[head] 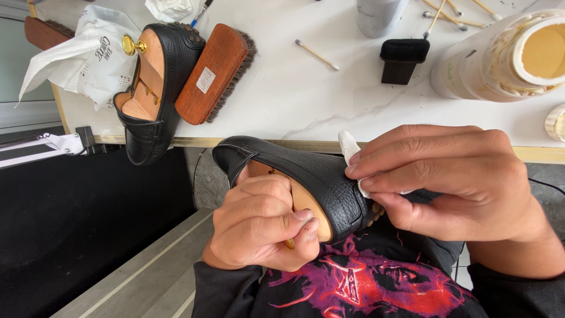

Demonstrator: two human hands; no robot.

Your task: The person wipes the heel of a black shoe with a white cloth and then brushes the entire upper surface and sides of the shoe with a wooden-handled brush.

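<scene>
Fingers of the left hand (259,227) curl tight around a pebbled black leather shoe (306,176) with a smooth wooden insert, held over the lap. Right hand (453,182) fingers pinch a small white cloth (351,150) against its grainy upper. Behind, on the marble-patterned table (306,100), lie a second shoe (154,88) and a wooden brush (213,73).

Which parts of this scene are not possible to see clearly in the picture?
Head view only:
- Front of the held black shoe: covered by the right hand and white cloth.
- Wooden shoe tree: mostly hidden by the left hand.
- Open jar: cut off by the right edge.
- Grey bottle: cut off by the top edge.
</scene>
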